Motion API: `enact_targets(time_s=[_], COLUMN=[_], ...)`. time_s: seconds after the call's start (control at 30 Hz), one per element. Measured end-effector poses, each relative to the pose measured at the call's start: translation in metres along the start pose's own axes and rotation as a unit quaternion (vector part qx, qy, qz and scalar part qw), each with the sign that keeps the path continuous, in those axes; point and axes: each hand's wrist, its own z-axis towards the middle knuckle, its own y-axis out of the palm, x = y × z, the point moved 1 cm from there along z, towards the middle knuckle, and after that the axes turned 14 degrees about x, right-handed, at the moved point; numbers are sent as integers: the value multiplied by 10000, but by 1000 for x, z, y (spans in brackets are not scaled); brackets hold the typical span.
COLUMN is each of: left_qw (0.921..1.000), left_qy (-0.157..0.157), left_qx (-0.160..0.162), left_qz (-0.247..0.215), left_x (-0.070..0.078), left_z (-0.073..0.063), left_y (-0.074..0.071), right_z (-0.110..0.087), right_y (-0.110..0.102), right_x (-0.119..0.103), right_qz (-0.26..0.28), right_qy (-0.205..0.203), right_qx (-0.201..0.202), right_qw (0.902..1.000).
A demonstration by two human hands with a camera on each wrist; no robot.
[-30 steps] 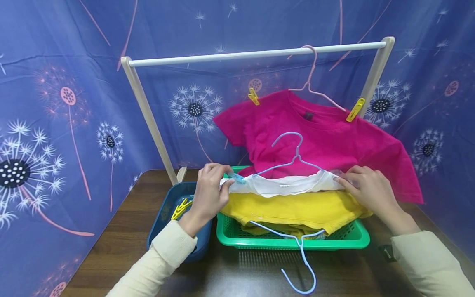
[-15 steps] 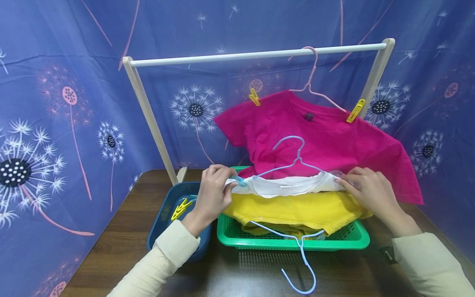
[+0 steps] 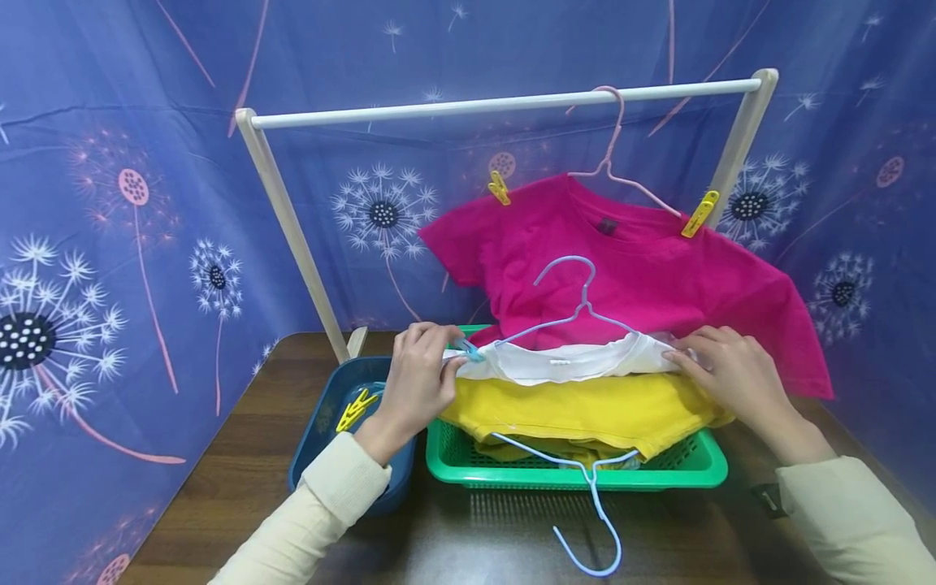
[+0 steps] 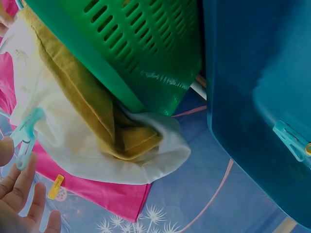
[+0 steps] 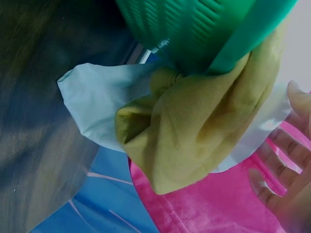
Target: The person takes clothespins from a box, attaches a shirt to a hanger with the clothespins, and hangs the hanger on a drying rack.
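Observation:
My left hand (image 3: 417,378) pinches a light blue clothespin (image 4: 26,133) between thumb and fingers. The clothespin's jaws are at the left shoulder of a white T-shirt (image 3: 544,370). A lilac wire hanger (image 3: 585,307) sits inside that shirt's neck, its hook pointing up. At the other shoulder, my right hand (image 3: 734,378) pinches the white cloth, thumb in front and fingers behind. Below the white shirt lies a yellow garment (image 3: 578,406) with a second lilac hanger (image 3: 601,508), whose hook points toward me. Both garments drape over a green basket (image 3: 578,478).
Behind, a magenta T-shirt (image 3: 629,260) hangs from a pink hanger (image 3: 613,146) on the rack's white bar (image 3: 439,108), with yellow clothespins (image 3: 699,214) at its shoulders. Left of the basket stands a dark blue bin (image 3: 314,426) holding yellow clothespins (image 3: 356,410) and a light blue one (image 4: 291,141).
My left hand has shifted slightly to the right along the white T-shirt's shoulder with the clothespin. The right hand keeps its pinch in nearly the same spot.

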Motion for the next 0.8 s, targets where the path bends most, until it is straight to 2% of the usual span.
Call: enact_targets(time_s=[0.13,0.37,0.63,0.8], left_qw=[9999,9988,9984,9970], left_qy=[-48,-140,-101,-308], left_qx=[-97,-467,-552,-681], left_qz=[26,-7,104,196], left_x=[-2,-6,-10,-18], left_z=[0,0,-2,-5], left_y=[-1,-5,-9,-14], right_z=[0,0,2,2], right_y=[-2,-3,-2,-2], right_x=[2,5,6,5], right_qz=[-112,-226,-202,-132], right_qy=[-8,-110,12,109], right_qx=[2,170,119,115], right_qw=[9999,9995,9997,9998])
